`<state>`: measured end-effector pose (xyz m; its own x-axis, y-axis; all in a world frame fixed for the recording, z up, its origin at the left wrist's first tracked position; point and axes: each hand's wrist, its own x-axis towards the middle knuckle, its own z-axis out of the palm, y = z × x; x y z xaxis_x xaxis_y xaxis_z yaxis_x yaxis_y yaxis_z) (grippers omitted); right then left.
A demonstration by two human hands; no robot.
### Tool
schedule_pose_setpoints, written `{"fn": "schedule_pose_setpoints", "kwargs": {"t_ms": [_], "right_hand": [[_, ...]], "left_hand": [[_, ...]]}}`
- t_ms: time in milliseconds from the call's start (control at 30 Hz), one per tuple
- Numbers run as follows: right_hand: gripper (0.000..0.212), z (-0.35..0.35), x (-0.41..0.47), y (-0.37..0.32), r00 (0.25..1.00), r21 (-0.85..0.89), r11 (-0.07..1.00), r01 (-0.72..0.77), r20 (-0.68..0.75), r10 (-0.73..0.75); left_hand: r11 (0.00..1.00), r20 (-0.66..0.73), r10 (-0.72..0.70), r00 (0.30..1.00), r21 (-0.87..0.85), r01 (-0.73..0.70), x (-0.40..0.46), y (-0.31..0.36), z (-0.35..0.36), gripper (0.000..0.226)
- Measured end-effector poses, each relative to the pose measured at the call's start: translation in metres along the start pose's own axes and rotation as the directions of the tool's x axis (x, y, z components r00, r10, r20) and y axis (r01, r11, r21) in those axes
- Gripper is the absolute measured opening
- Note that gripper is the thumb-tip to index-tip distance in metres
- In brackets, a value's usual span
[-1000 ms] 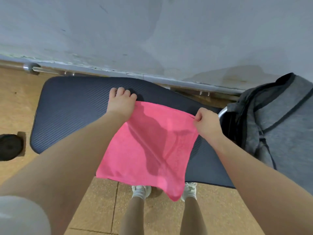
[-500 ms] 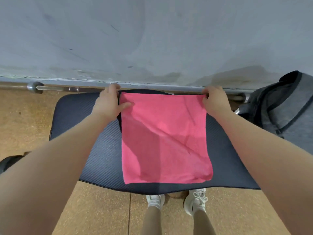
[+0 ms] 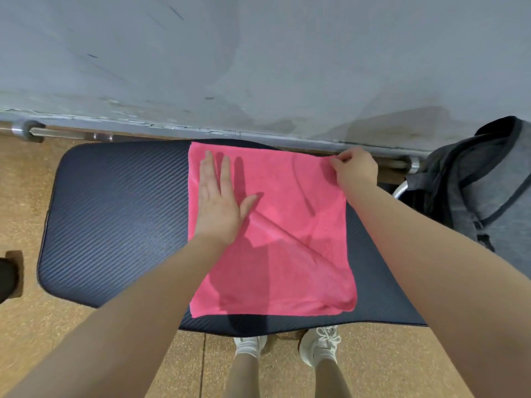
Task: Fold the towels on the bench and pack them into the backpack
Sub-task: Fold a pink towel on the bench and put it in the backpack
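A pink towel (image 3: 287, 239) lies spread over a dark blue padded bench (image 3: 115, 219), seen from above by the person standing at the bench's near edge. The towel covers the middle and right part of the pad, reaching from the far edge almost to the near edge, with a diagonal crease running across its centre.

The left hand (image 3: 219, 208) lies flat on the towel's far left part, fingers straight and slightly spread, palm pressing the cloth down. The right hand (image 3: 355, 168) is at the towel's far right corner, its fingers curled and pinching the edge of the cloth there.

To the right of the bench, a grey backpack (image 3: 488, 191) with dark trim stands partly out of view, its dark opening turned toward the bench. A metal barbell (image 3: 71, 135) lies on the floor along the base of a grey wall (image 3: 258, 58) just beyond the bench. A dark weight plate (image 3: 7, 278) shows at the left edge. The person's white sneakers (image 3: 319, 344) stand on the tan floor (image 3: 382, 363) below the near edge.
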<state>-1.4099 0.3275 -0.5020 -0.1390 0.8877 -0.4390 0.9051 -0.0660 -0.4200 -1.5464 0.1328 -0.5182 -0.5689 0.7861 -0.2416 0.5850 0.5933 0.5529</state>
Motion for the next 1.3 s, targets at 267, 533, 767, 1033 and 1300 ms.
{"fn": "schedule_pose_setpoints", "kwargs": {"t_ms": [267,533,767,1033,1300], "right_hand": [[0.026,-0.019,0.020,0.014,0.999,-0.163,0.986,-0.034,-0.034,0.029],[0.029,-0.013,-0.040,0.036,0.998,0.049,0.999,0.017,-0.065,-0.014],[0.036,-0.011,-0.147,0.096,0.946,-0.013,0.959,-0.284,0.158,0.283],[0.021,-0.004,-0.169,0.111,0.904,0.069,0.924,-0.377,0.245,0.351],[0.011,-0.020,-0.182,0.109,0.862,0.522,0.696,-0.493,0.404,0.308]], "left_hand": [[0.961,0.076,0.073,0.994,0.263,-0.090,-0.008,-0.017,0.016,0.095],[0.905,0.164,0.079,0.983,0.402,-0.140,-0.015,-0.008,0.005,0.111],[0.749,0.301,0.479,0.825,0.350,-0.563,-0.095,-0.010,0.012,0.074],[0.673,0.404,0.480,0.779,0.400,-0.622,-0.128,-0.025,0.000,0.032],[0.861,0.232,0.389,0.892,0.253,-0.441,-0.142,-0.033,-0.022,0.040]]}}
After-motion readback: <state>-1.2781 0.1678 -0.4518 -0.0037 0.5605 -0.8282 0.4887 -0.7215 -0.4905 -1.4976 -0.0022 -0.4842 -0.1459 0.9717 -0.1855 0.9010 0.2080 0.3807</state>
